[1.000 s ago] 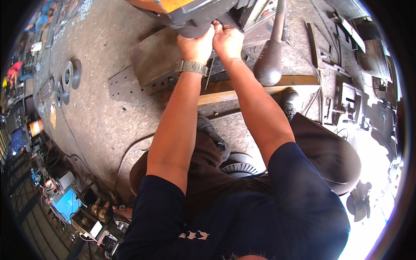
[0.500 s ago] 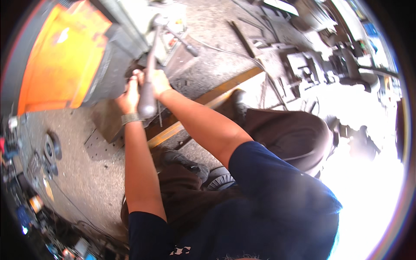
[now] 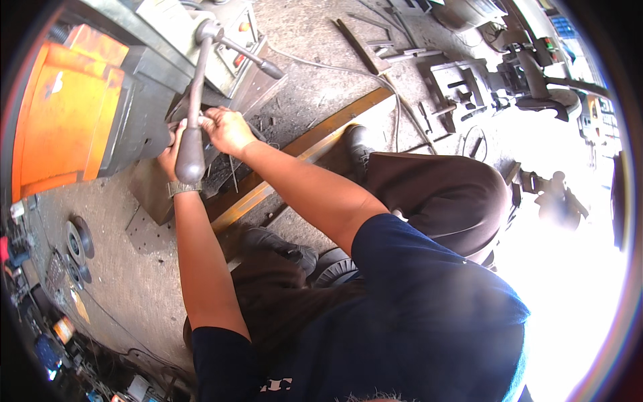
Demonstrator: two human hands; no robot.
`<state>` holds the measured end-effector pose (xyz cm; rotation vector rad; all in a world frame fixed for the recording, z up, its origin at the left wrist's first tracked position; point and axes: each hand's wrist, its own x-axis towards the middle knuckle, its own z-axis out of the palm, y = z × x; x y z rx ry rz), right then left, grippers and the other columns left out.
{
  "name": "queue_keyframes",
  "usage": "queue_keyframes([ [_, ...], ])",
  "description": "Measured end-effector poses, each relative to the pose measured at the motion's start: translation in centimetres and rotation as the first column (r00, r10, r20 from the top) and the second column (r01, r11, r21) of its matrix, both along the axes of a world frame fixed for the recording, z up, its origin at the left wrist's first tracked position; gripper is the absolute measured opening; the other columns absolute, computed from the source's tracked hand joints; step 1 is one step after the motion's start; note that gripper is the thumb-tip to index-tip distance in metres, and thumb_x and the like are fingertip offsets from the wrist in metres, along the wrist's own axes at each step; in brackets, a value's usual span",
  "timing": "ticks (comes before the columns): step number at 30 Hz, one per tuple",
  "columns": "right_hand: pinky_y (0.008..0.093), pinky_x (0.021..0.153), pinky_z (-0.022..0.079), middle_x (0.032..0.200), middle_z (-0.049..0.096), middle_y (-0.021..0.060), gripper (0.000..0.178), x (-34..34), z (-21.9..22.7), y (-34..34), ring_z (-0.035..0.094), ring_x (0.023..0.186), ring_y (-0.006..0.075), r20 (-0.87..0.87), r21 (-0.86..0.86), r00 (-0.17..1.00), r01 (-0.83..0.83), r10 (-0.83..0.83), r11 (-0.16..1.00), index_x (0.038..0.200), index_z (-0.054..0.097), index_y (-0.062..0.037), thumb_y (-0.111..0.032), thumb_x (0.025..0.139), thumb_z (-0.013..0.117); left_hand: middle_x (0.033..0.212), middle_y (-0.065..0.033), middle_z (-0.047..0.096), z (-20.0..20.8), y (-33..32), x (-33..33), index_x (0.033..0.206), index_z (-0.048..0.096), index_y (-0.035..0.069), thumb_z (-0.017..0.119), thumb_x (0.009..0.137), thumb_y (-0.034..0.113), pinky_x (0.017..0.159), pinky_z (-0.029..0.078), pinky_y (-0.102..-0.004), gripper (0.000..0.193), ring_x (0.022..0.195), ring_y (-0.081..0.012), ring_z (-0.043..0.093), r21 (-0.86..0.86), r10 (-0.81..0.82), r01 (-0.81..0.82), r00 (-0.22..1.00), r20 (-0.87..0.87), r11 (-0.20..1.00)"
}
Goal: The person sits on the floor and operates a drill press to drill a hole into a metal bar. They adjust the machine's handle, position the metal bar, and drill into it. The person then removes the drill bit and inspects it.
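Observation:
My two hands work close together at the dark metal front of a machine with an orange cover [image 3: 67,120]. A lever with a long dark grip [image 3: 191,154] hangs in front of them and hides part of my left hand [image 3: 171,153]. That hand is against the machine's dark body, and most of its fingers are out of sight. My right hand [image 3: 230,132] is just right of the lever, its fingers bent and pressed together. Whatever lies between its fingertips is too small and covered to make out. A second lever arm with a dark knob [image 3: 270,69] sticks out above the right hand.
A grey control box [image 3: 234,60] with red buttons stands behind the levers. A rusty steel bar [image 3: 321,130] crosses the floor before my shoes. Metal clamps and offcuts [image 3: 462,87] lie at the far right. Round discs [image 3: 75,241] lie at the left, and a cable runs across the floor.
The machine, levers and both hands have shifted left in the picture, as the view has turned. The right hand's fingers now show more clearly beside the lever. Both hands stay at the machine.

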<state>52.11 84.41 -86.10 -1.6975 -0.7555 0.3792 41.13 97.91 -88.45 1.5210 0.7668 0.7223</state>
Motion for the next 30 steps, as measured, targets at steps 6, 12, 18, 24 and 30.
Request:
queue_keyframes([
  [6,0.0469,0.096,0.052,0.108,0.071,0.0252,0.032,0.2,0.6,-0.9,0.065,0.11,0.0449,-0.033,-0.118,0.999,0.014,-0.018,0.993,0.105,0.071,0.0007,-0.03,0.098,0.067,0.093,-0.005,0.07,0.4,-0.9,0.8,0.095,0.071,-0.002,0.069,0.098,0.007,0.07,0.05,-0.0273,0.009,0.08,-0.0106,0.062,-0.001,0.03,-0.03,0.994,0.106,1.0],
  [12,0.0518,0.099,0.049,0.116,0.066,0.0365,0.062,-0.1,3.0,-4.7,0.062,0.116,0.0503,-0.272,-0.206,0.962,-0.044,-0.014,0.978,0.134,0.049,0.0073,-0.042,0.1,0.062,0.114,-0.0083,0.066,2.1,-1.8,0.6,0.119,0.064,-0.003,0.065,0.099,0.005,0.08,0.054,-0.0276,0.022,0.091,-0.0133,0.063,-0.095,0.012,-0.005,0.998,0.066,0.995],
  [18,0.0548,0.093,0.052,0.101,0.07,0.0318,0.056,-1.1,1.7,-13.9,0.066,0.103,0.049,-0.162,-0.441,0.987,-0.077,0.005,0.894,0.107,0.065,0.0036,-0.051,0.101,0.056,0.146,-0.0176,0.055,4.3,-5.3,-5.4,0.143,0.048,-0.007,0.074,0.094,0.026,0.107,0.047,-0.0406,0.064,0.129,-0.0253,0.058,0.079,-0.048,0.06,0.989,-0.143,0.995],
  [24,0.0495,0.093,0.055,0.108,0.074,0.0217,0.039,-5.4,0.9,-23.5,0.069,0.108,0.0414,-0.134,-0.798,0.698,-0.497,0.703,0.341,0.107,0.076,-0.0038,-0.04,0.094,0.067,0.146,-0.0289,0.055,16.2,-9.3,-14.1,0.145,0.048,-0.01,0.08,0.089,0.037,0.116,0.039,-0.0421,0.08,0.139,-0.0346,0.051,-0.073,-0.213,0.515,0.218,-0.952,0.854],
  [30,0.0468,0.106,0.05,0.133,0.067,0.0183,0.051,-3.5,15.1,-26.7,0.061,0.127,0.0383,0.02,-0.837,0.589,-0.433,0.808,0.336,0.13,0.069,-0.0073,-0.046,0.095,0.069,0.134,-0.0262,0.064,26.2,-13.7,-21.8,0.138,0.055,-0.007,0.074,0.094,0.038,0.106,0.048,-0.0411,0.066,0.125,-0.0348,0.063,0.241,-0.101,0.454,0.609,-0.787,0.858],
])
